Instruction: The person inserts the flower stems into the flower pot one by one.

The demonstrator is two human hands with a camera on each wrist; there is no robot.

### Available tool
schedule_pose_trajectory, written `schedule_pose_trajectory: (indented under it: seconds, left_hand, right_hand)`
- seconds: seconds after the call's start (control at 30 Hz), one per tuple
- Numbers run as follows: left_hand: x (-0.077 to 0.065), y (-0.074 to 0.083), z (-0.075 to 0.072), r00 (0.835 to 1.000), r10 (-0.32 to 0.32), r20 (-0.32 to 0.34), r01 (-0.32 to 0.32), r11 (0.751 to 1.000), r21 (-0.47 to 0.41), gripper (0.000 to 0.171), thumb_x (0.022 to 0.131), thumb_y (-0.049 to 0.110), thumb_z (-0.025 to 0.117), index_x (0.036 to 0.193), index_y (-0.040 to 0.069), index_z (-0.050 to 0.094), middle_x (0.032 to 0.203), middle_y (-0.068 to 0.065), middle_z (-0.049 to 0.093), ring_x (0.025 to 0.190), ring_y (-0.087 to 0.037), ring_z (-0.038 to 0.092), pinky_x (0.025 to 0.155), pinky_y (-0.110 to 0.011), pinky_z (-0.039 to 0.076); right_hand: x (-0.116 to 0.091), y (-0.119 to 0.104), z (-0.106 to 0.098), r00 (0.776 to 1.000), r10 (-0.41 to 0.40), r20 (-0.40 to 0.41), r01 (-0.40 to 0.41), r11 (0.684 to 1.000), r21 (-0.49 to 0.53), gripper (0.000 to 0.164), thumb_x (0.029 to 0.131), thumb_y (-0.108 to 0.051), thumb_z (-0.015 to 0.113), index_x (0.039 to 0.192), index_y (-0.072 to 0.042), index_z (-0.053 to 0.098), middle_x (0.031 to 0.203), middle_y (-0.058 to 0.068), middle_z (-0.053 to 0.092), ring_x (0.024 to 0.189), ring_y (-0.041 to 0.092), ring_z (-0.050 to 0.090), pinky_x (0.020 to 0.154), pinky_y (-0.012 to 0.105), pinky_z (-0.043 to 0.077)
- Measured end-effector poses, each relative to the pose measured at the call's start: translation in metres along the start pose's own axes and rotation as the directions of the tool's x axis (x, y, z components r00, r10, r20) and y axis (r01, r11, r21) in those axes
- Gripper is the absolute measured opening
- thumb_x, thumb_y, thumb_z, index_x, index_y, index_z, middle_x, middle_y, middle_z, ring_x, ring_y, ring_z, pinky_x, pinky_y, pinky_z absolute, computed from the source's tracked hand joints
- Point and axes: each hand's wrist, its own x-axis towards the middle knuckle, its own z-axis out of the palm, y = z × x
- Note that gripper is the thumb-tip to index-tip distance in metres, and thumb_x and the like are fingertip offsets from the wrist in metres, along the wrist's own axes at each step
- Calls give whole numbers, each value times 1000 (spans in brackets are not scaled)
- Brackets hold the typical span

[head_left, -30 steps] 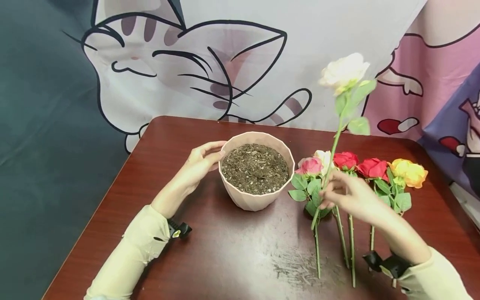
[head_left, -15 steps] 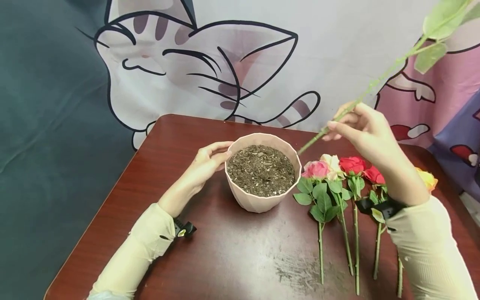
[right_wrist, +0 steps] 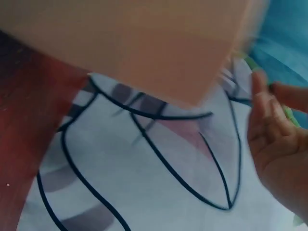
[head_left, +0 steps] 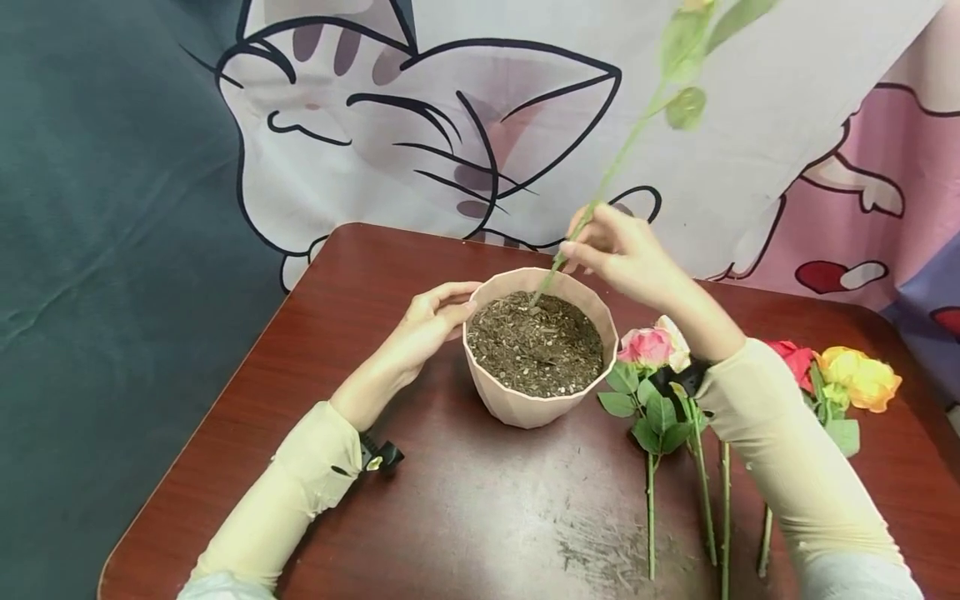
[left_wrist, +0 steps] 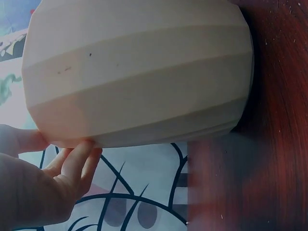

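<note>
A pale pink faceted flower pot (head_left: 528, 408) filled with dark soil (head_left: 536, 350) stands upright on the table. My left hand (head_left: 423, 333) is at its left side, thumb and extended fingers touching the outside near the rim; the left wrist view shows the fingertips (left_wrist: 84, 147) against the pot wall. My right hand (head_left: 618, 254) pinches the green stem of a white rose (head_left: 618, 158) between thumb and fingers above the back rim. The stem slants down into the pot, its lower end at the soil near the back. Its bloom is almost wholly above the head view.
To the right lie several more roses, including a pink rose (head_left: 647, 346) and a yellow rose (head_left: 858, 379), partly covered by the right forearm. Dark crumbs (head_left: 600, 546) are scattered on the reddish-brown table (head_left: 450, 517). A cat-printed cloth (head_left: 540, 58) hangs behind.
My right hand has lifted the white rose from over the other roses, tilted it and carried it left, bringing its stem end into the pot. My left hand stays at the pot.
</note>
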Motion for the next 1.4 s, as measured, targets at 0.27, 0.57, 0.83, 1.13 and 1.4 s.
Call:
schedule_pose_trajectory:
  seconds: [0.27, 0.57, 0.83, 1.13, 1.4]
  left_hand:
    - [1, -3, 7, 1000, 10, 9, -10, 1000, -3, 36, 95, 10, 49, 131, 7, 51, 125, -13, 53, 112, -22, 53, 96, -41, 43]
    - [-1, -1, 5, 1000, 20, 13, -20, 1000, -9, 37, 94, 10, 50, 131, 8, 51, 125, -13, 53, 113, -22, 53, 95, -40, 44]
    - [-2, 2, -1, 1000, 24, 6, -24, 1000, -8, 37, 95, 10, 50, 132, 7, 51, 126, -13, 53, 114, -23, 53, 95, -39, 44]
    - [-4, 0, -4, 1000, 15, -14, -15, 1000, -13, 37, 95, 10, 50, 131, 7, 51, 126, -14, 53, 114, -24, 53, 96, -40, 44]
    - [-2, -1, -3, 1000, 9, -12, -9, 1000, -5, 37, 95, 11, 50, 132, 9, 51, 125, -12, 53, 112, -22, 53, 96, -41, 43]
  right_hand:
    - [4, 20, 28, 973, -226, 48, 230, 966, -118, 13, 89, -6, 62, 99, -3, 54, 79, 6, 70, 74, 17, 68, 66, 26, 43]
    - [9, 33, 39, 929, -346, 128, 357, 931, -74, 12, 87, 1, 62, 96, -1, 54, 77, 5, 70, 68, 20, 67, 52, 20, 47]
    - [12, 26, 48, 848, -485, 214, 518, 844, -142, 15, 84, 2, 64, 92, 0, 52, 75, 7, 70, 64, 14, 66, 60, 23, 53]
    - [22, 30, 61, 849, -444, 287, 497, 856, -145, 15, 86, -4, 65, 94, -3, 51, 72, 2, 70, 65, 11, 66, 62, 28, 52]
    - [25, 32, 62, 851, -432, 298, 481, 869, -114, 14, 86, -4, 65, 92, -3, 52, 70, 1, 69, 64, 10, 66, 62, 25, 52]
